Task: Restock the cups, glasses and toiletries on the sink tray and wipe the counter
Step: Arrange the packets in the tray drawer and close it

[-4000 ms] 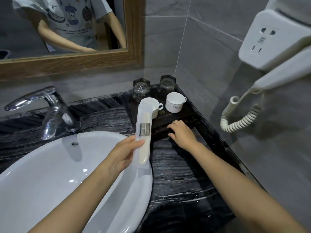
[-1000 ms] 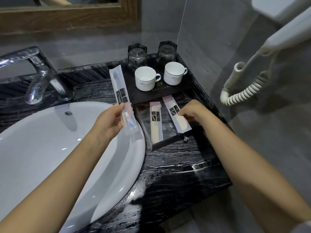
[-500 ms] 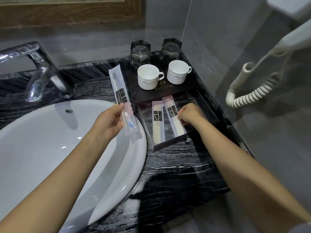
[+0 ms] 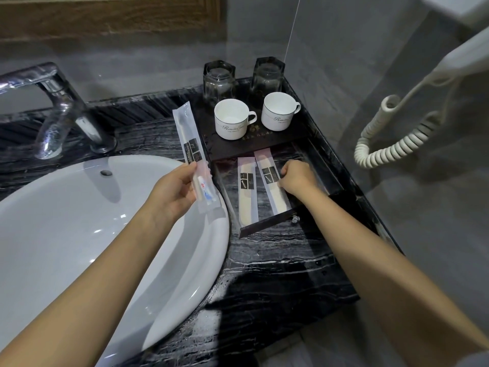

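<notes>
Grips: our left grip [image 4: 172,193] holds a long clear toothbrush packet [image 4: 189,144]; our right grip [image 4: 297,177] pinches a cream comb packet [image 4: 270,181].

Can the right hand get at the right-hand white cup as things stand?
Probably yes: the right hand, pinching a comb packet in the drawer, is in front of that cup with nothing between.

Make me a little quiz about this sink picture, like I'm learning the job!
1. True or false: the left hand grips a toothbrush packet.
2. How many white cups stand on the tray? A one, B two, C four.
3. Which hand pinches a comb packet in the tray's lower part?
Key: 1 true; 2 B; 3 the right hand.
</notes>
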`<move>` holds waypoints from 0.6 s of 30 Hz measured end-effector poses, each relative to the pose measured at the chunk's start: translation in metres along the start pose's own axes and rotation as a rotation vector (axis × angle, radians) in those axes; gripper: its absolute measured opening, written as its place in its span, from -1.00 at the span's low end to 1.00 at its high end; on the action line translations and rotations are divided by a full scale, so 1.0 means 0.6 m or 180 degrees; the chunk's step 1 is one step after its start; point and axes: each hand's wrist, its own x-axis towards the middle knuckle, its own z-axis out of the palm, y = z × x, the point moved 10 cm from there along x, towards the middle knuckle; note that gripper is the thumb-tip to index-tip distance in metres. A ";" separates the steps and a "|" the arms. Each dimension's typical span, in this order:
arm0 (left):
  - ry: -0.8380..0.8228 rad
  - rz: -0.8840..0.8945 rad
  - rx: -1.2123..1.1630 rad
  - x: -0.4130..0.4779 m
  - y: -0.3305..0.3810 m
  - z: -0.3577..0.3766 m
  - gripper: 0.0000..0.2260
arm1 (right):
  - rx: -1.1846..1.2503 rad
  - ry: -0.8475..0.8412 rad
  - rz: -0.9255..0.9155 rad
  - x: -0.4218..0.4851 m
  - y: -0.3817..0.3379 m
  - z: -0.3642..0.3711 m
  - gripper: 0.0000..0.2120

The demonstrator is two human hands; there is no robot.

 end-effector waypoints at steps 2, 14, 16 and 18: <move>-0.0012 -0.0002 0.0015 0.000 -0.001 0.000 -0.85 | -0.0082 0.0229 -0.0212 -0.005 -0.029 -0.004 -0.86; 0.0047 0.0000 -0.0036 0.007 0.007 -0.017 -0.89 | -0.0316 -0.0163 -0.0162 -0.029 -0.091 0.098 -0.81; 0.0053 0.0002 -0.0061 0.007 0.005 -0.020 -0.87 | -0.0285 -0.0112 -0.0167 -0.034 -0.095 0.103 -0.65; 0.0065 0.0001 -0.0090 0.008 0.003 -0.023 -0.87 | -0.0351 -0.0078 -0.0198 -0.037 -0.101 0.111 -0.46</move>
